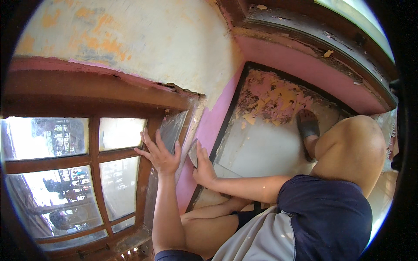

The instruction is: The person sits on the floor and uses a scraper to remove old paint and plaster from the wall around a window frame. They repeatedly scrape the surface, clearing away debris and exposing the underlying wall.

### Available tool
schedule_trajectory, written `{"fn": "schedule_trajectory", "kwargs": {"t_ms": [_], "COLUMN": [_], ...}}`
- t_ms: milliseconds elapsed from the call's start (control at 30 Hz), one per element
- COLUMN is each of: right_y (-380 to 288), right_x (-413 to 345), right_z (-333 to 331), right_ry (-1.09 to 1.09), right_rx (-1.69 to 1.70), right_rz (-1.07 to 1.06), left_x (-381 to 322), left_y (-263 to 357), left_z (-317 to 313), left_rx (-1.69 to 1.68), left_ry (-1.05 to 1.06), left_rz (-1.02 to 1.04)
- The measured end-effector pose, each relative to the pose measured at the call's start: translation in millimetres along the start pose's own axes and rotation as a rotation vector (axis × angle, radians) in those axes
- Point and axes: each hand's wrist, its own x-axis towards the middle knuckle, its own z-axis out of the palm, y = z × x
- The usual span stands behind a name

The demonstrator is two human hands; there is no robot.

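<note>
My left hand (162, 156) is spread with its fingers apart, its fingertips at the brown wooden frame (94, 140) of a glazed window. It holds nothing. In my right hand (205, 171) is a flat scraper (193, 154) with a grey metal blade, held close to the pink wall strip (215, 120) beside the window reveal. The handle is hidden by my fingers. Along that reveal runs a rough, chipped plaster edge (199, 111).
Flakes of pink and orange paint (271, 94) litter the tiled floor (267, 146) near my sandalled foot (307, 124). Above the window, the white wall (147, 39) has orange patches. A dark ledge (294, 24) at upper right carries loose paint chips.
</note>
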Motion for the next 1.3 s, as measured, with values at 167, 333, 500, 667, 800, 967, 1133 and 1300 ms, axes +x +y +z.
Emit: {"fn": "schedule_trajectory", "kwargs": {"t_ms": [167,333,500,667,800,967,1133,1300], "right_y": [-0.3,0.9,2.0,-1.9,4.4,-1.1,-1.1,18.0], "right_x": [14.1,101.8,101.8,84.5,119.5,97.0,86.5,133.2], "right_z": [0.2,-35.8,-40.2,-36.0,-65.7,-60.9,-52.2,-84.5], "right_ry": [0.084,0.377,0.338,0.238,0.278,0.2,0.162,0.256], "right_rx": [-0.019,-0.017,0.004,0.089,0.139,0.111,0.044,0.017], "right_rz": [-0.002,0.065,0.119,0.135,0.217,0.186,0.16,0.182], "left_x": [-2.9,-4.2,-0.6,-0.2,0.6,2.0,0.1,-0.6], "left_y": [-0.1,-0.7,0.5,1.1,2.4,3.0,1.4,1.4], "left_z": [-0.7,-0.7,0.4,1.6,1.3,0.6,2.0,1.2], "left_rx": [-0.007,-0.005,0.031,0.036,0.036,0.041,0.049,0.024], "left_ry": [-0.005,-0.005,-0.038,-0.024,-0.04,-0.032,-0.036,-0.029], "left_rz": [-0.012,-0.019,-0.041,-0.005,-0.031,-0.008,-0.007,-0.019]}}
